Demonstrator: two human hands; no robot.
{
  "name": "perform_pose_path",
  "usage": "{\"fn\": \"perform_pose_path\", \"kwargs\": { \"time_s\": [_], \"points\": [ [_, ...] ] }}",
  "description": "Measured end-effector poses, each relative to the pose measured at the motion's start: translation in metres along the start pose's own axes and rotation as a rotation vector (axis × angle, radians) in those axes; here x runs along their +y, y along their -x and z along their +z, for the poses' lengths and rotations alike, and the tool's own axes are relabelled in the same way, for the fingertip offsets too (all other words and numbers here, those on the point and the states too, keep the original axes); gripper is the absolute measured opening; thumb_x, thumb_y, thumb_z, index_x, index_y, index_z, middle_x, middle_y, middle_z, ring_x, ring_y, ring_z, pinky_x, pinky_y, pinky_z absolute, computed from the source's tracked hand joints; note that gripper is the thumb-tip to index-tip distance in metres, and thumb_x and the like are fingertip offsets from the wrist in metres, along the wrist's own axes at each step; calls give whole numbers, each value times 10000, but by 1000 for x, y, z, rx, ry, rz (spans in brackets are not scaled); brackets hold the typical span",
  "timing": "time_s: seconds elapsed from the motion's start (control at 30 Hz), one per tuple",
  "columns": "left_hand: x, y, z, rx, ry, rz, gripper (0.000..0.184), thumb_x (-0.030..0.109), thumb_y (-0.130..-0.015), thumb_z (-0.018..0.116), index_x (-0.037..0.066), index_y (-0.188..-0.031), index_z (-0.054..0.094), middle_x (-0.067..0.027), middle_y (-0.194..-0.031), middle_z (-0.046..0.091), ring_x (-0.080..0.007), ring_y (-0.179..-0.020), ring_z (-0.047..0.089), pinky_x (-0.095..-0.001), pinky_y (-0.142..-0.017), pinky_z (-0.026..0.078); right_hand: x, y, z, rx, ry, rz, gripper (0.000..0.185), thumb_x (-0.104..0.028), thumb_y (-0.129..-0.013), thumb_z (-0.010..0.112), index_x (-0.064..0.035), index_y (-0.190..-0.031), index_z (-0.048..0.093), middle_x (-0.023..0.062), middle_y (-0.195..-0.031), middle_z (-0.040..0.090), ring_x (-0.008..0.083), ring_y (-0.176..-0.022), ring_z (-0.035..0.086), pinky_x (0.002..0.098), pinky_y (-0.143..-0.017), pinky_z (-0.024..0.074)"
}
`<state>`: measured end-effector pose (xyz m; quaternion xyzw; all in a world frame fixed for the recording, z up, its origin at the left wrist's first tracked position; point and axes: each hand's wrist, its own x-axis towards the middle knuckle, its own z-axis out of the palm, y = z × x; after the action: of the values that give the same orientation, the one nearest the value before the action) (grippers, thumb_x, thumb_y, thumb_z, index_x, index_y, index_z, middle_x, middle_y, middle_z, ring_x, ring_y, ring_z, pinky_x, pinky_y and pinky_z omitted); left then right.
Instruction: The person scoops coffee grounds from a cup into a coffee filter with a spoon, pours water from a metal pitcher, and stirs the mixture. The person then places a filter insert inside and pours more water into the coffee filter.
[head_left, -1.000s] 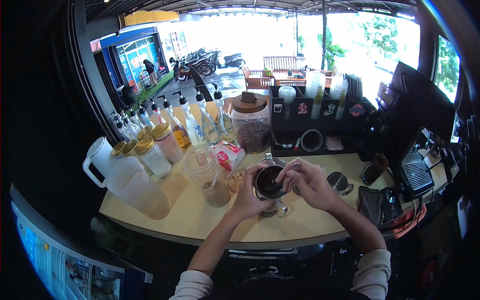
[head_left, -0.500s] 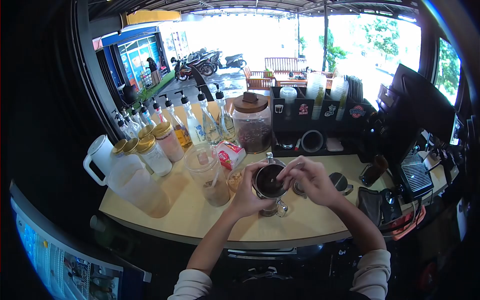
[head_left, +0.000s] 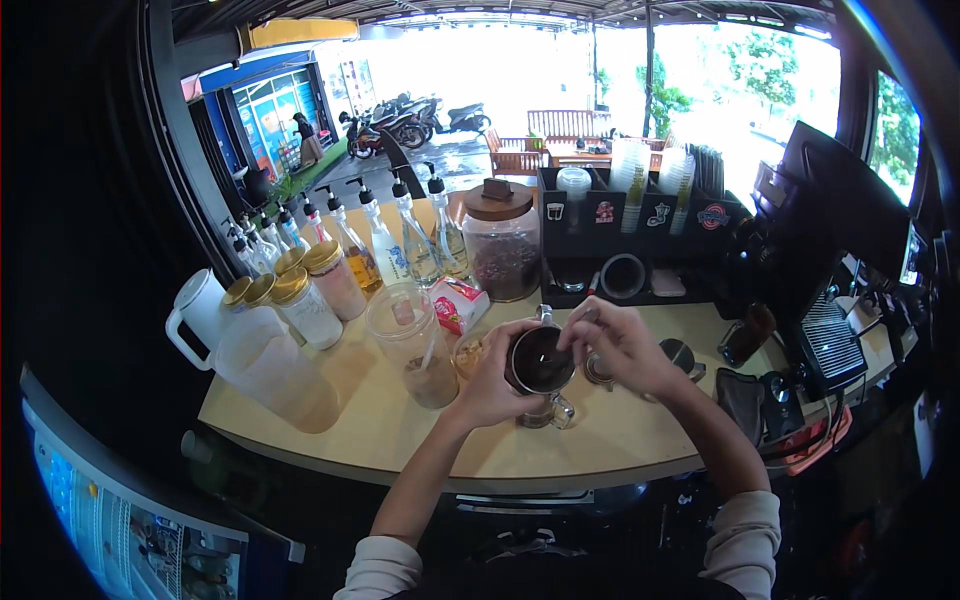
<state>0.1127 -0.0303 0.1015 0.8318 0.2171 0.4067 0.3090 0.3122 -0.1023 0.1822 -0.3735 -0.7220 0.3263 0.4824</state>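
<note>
My left hand is wrapped round a metal cup with dark liquid inside, tilted towards me over the counter. At its far rim a handle shows. My right hand pinches what looks like a spoon; the handle's end pokes up between the fingers, and its lower part is hidden in the cup. Just below the cup stands a clear glass mug, partly covered by it. A clear plastic jar with brown powder and a scoop is left of my left hand.
Pump syrup bottles, gold-lidded jars and plastic pitchers fill the counter's left. A wooden-lidded bean jar and red-and-white packet stand behind. A black cup organizer is at the back; coffee equipment stands right.
My right fingers have shifted slightly at the cup's rim, and the handle end now shows above them. The cup remains in my left hand, slightly more tilted.
</note>
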Motion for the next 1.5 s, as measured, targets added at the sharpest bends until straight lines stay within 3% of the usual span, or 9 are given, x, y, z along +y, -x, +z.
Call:
{"fn": "perform_pose_path", "kwargs": {
  "time_s": [0.1,0.2,0.33,0.4,0.73,0.8,1.07,1.2,1.5],
  "points": [
    [2,0,3,12,116,-49,865,171,-538,802,107,-1301,401,-131,-1251,464,-325,-1208,423,-435,-1053,311,1,3,3,-62,15,-6,148,-80,-982,446,25,-940,542,51,-765,624,82,-644,570,246,-614,476],
    [5,-1,3,19,96,-51,865,184,-538,813,104,-1293,400,-130,-1251,459,-329,-1201,427,-436,-1048,313,-2,0,0,-93,68,-15,149,-69,-982,435,23,-934,541,59,-798,628,83,-667,574,242,-631,476],
    [7,-4,8,84,26,35,851,201,-536,844,100,-1263,415,-132,-1236,461,-328,-1185,437,-435,-1028,333,-1,1,1,-104,28,23,159,-69,-983,426,29,-935,542,76,-834,641,90,-696,584,241,-654,480],
    [9,-4,13,208,-164,134,879,226,-519,900,69,-1234,415,-121,-1226,473,-266,-1096,533,-381,-962,427,2,2,7,-102,-6,-37,147,-69,-977,453,22,-918,552,54,-758,622,84,-646,575,254,-608,479],
    [4,0,24,343,-193,98,844,253,-512,915,56,-1209,481,-100,-1177,554,-247,-1097,551,-380,-953,441,12,5,7,60,-15,-90,155,-76,-980,450,48,-956,541,65,-762,635,90,-643,599,244,-619,502],
    [6,1,25,333,11,26,807,241,-536,884,87,-1224,490,-95,-1180,563,-285,-1133,512,-419,-1010,348,11,5,12,113,-69,-129,152,-75,-979,451,43,-962,546,67,-751,636,101,-630,609,249,-606,506],
    [14,0,22,342,8,24,784,265,-545,877,85,-1217,515,-91,-1162,594,-282,-1102,541,-429,-1010,346,2,11,18,84,106,-179,120,-44,-950,480,26,-936,576,78,-689,619,114,-629,630,261,-597,508],
    [17,1,28,412,31,-10,766,279,-557,876,83,-1207,520,-87,-1138,611,-262,-1072,568,-426,-1017,326,-5,16,16,45,211,-216,133,-9,-954,433,47,-981,550,116,-831,661,127,-711,640,267,-670,533],
    [28,2,27,415,-39,4,774,302,-574,874,89,-1221,505,-72,-1147,618,-231,-1074,581,-426,-1041,294,2,16,17,64,153,-178,112,-31,-954,452,25,-996,539,119,-843,659,143,-690,647,278,-651,526]
  ]
}}
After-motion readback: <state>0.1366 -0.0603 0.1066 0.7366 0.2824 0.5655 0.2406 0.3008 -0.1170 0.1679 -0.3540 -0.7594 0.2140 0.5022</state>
